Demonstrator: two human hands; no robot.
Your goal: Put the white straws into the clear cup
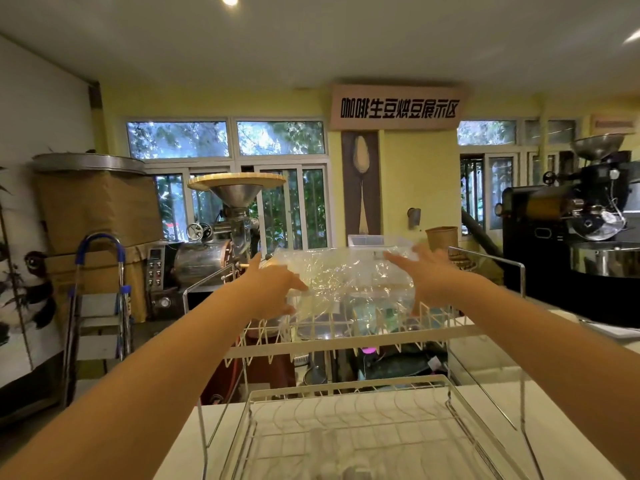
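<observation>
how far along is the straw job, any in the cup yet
Nothing looks done: no white straws and no clear cup can be made out. In hand: the left hand and right hand reach to a crinkled clear plastic bag on the wire rack's top shelf. All straw loading remains.

The crinkled plastic bag (341, 275) blurs whatever lies inside it.

1. Two-tier wire rack (346, 344) on the counter (561, 438), at centre near.
2. Crumpled plastic bag (332, 275) on the rack's upper tier.
3. Left hand (273, 285) at the bag's left edge, right hand (429, 275) at its right edge.
4. Clear box (374, 241) just behind the bag; paper cup (442, 237) right of that box.
5. Step ladder (98, 296) far left of the rack.
6. Roasting machine (581, 216) far right, behind the counter.
</observation>
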